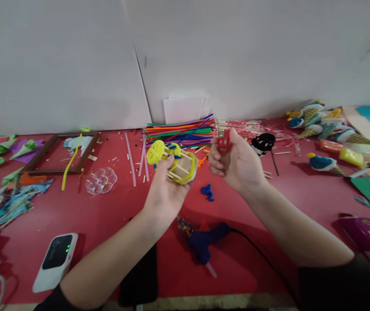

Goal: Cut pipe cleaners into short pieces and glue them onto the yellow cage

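Observation:
My left hand (165, 190) is closed around a small craft model (181, 167) of yellow pieces, pale wooden sticks and blue bits, raised above the red table. A round yellow disc sticks out at its upper left end. To the right, my right hand (237, 164) grips a red lighter (224, 141) upright, its metal top showing. No flame is visible. Model and lighter are apart. Below the hands, a blue hot glue gun (201, 242) lies on the table with a clear glue stick at its rear. Blue scraps (207, 192) lie between the forearms.
Pipe cleaners (181, 133) are piled by the wall. A black phone (141, 276) and a white device (56, 261) lie near the front edge. A brown frame (32, 163) and a clear tray (101, 180) are at left. Craft birds (323, 162) sit at right. The glue gun's cord runs rightward.

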